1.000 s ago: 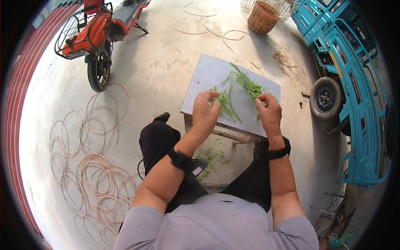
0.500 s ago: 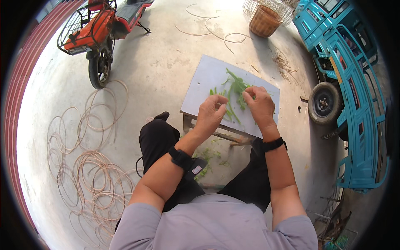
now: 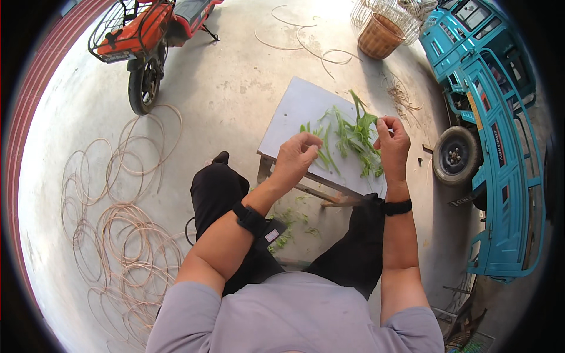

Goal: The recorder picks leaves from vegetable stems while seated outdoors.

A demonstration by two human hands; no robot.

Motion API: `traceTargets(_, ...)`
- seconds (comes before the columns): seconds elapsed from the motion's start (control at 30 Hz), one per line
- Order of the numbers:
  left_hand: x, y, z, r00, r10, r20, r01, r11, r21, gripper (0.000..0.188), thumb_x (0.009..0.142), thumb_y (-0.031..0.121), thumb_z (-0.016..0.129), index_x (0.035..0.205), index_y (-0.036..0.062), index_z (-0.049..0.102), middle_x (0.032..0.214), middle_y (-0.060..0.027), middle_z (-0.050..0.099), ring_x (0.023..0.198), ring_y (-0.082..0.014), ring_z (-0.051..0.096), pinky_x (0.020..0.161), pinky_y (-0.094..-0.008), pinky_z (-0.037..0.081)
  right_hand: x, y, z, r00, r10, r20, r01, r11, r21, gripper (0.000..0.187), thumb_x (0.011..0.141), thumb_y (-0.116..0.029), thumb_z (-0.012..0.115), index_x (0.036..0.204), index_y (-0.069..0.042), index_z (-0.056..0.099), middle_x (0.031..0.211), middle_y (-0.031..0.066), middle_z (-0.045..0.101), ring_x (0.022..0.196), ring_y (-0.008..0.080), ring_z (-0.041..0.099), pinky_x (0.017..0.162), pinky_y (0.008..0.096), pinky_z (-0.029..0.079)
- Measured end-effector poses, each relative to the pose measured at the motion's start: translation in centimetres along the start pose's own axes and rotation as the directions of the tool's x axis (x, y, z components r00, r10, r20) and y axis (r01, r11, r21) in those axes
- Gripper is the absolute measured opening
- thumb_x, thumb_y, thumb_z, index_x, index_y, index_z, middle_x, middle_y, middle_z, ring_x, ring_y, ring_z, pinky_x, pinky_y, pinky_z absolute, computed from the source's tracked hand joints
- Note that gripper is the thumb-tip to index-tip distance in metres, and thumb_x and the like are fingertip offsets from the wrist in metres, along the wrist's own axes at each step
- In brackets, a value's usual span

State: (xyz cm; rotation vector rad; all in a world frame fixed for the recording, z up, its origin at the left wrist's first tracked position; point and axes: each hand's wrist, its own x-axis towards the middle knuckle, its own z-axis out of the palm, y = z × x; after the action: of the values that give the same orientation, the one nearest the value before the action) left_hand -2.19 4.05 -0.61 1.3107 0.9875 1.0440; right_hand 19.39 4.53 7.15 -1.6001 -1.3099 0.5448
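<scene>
Your left hand (image 3: 294, 157) is hovering over the near left edge of the small table (image 3: 292, 110), its fingers bent toward the thumb; you are hiding too much of the grip for anyone to tell whether it is holding something. Your right hand (image 3: 394, 141) is hanging over the table's right side, thumb and fingertips drawn close together right by a green leaf, and whether they are pinching it cannot be told. The leafy greens (image 3: 356, 138) are lying in a loose bunch on the tabletop between your hands, nearer the right one, while the short green stems (image 3: 325, 154) are lying just beside your left fingertips. You are wearing a black band (image 3: 397, 207) on each wrist. Below the table, green scraps (image 3: 285, 236) are lying on the floor between your legs. Farther out, thin coils (image 3: 120, 204) are spreading at your left, a red scooter (image 3: 132, 35) is standing beyond them, a brown basket (image 3: 379, 36) is sitting past the table, and a blue vehicle (image 3: 512, 212) is standing at your right.
</scene>
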Motion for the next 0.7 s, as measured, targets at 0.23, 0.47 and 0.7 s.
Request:
traceTargets(0.23,-0.2,1.2,0.4,0.998,-0.005,0.056,0.015,0.985,-0.172,0.022,0.092,0.015,0.053,0.108,-0.0003,0.058,0.097,-0.0061,0.063,0.08,-0.0118,0.061,0.067,-0.025,0.047,-2.2,-1.7,-1.0,0.986,-0.135,-0.1,0.151,0.971,0.183,0.016,0.094,-0.016,0.054,0.096,-0.001,0.057,0.099,0.0082,0.064,0.065,0.0074,0.059,0.054,0.0201,0.051)
traceTargets(0.47,0.0,0.9,0.8,0.998,0.029,0.064,-0.015,0.979,-0.202,0.022,0.09,0.012,0.053,0.109,-0.0001,0.057,0.099,-0.0068,0.062,0.081,-0.0121,0.061,0.069,-0.0246,0.048,-2.6,-1.0,-3.4,0.948,-0.01,-0.317,0.16,0.879,0.449,0.018,0.097,-0.017,0.047,0.101,0.0,0.05,0.1,0.0123,0.062,0.086,0.0164,0.064,0.062,0.0258,0.058)
traceTargets(0.7,-0.3,1.0,0.8,0.998,-0.004,0.063,0.018,0.974,-0.226,0.021,0.09,0.01,0.053,0.108,-0.0007,0.057,0.097,-0.0063,0.062,0.08,-0.0118,0.061,0.069,-0.0244,0.048,-2.8,-2.6,-3.5,0.855,-0.16,-0.494,0.349,0.881,0.318,0.019,0.097,-0.017,0.047,0.101,0.001,0.049,0.105,0.0122,0.06,0.086,0.0161,0.064,0.065,0.0266,0.059)
